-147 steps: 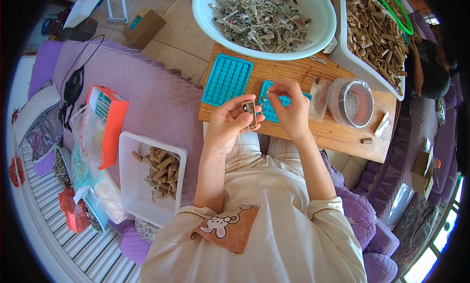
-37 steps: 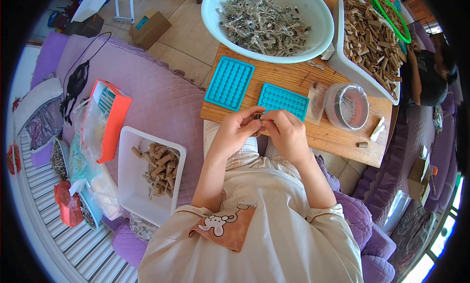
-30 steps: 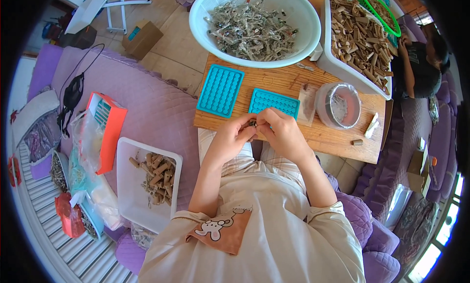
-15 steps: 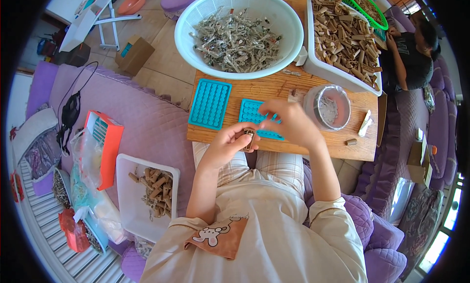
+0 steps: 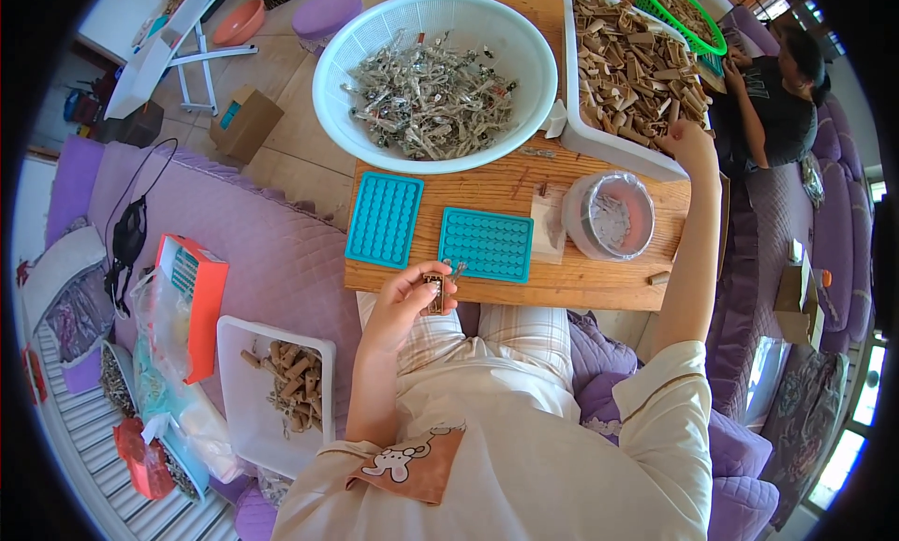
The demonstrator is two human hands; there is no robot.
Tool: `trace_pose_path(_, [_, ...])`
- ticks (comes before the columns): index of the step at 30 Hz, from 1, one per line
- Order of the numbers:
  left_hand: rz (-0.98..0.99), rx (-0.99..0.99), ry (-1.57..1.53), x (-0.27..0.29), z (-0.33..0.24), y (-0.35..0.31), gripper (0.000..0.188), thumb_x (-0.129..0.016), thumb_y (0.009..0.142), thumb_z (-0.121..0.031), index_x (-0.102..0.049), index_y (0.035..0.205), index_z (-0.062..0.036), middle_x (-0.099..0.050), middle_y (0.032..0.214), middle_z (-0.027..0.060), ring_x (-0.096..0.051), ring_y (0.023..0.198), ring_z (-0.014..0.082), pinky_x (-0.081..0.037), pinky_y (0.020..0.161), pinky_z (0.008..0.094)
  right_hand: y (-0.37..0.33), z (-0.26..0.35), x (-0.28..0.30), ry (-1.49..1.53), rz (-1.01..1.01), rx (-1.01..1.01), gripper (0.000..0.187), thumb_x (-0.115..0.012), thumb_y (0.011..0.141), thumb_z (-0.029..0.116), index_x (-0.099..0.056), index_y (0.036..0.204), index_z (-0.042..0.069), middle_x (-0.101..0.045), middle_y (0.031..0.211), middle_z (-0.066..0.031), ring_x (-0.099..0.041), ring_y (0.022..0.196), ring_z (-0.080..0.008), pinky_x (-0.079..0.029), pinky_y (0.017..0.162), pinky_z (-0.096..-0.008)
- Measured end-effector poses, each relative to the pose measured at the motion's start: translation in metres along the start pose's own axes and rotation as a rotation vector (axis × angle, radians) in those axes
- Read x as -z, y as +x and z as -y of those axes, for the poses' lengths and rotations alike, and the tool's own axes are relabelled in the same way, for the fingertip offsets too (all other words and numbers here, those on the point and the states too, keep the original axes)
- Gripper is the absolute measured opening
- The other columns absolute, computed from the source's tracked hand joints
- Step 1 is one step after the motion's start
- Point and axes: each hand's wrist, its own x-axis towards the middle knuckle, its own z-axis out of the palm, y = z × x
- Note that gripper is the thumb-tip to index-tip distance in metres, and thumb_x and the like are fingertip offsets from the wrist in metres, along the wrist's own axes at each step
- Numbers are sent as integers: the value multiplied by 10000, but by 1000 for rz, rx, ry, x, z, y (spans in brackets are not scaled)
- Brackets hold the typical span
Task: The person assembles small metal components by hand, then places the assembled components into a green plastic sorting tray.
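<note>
My left hand holds a small brown piece with a metal clip at the near edge of the wooden table. My right hand reaches far right to the white tray full of brown wooden pieces, fingers resting among them; whether it grips one is hidden. Two teal moulded mats lie just beyond my left hand. A white round basket of grey metal clips stands behind them.
A round clear container with small metal bits sits right of the mats. A white tray of finished brown pieces lies on the purple sofa at my left, by an orange box. Another person sits at far right by a green basket.
Both hands were together at the clip piece; my right hand has since let go and moved up and right to the tray of wooden pieces. The left hand stays with the piece.
</note>
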Motion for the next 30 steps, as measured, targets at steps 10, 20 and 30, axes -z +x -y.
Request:
trace_pose_path(10, [6,45,6,2,4,2,228,-439,806,-65,-483,1021,-2,-557,866,94,-569,718,158,-480,636,270,12,-12,-10,117,253,-8,184,-599,666,109,-556,836,56,-578,710,-91,-559,661,-196,-442,572,-310])
trace_pose_path(20, [-60,18,-74,4,5,0,257,-461,814,-90,-460,1059,-12,-563,867,98,-583,734,183,-494,635,288,-20,9,2,1415,218,-274,263,-526,777,49,-489,1037,42,-505,730,13,-487,623,-62,-430,572,-172])
trace_pose_path(30, [-49,-114,-142,0,8,-1,355,-511,813,-143,-403,1138,-49,-548,986,120,-578,830,222,-504,701,307,-76,15,-8,903,-128,-285,152,-553,763,58,-489,884,-7,-593,762,-73,-578,686,-102,-432,563,-183])
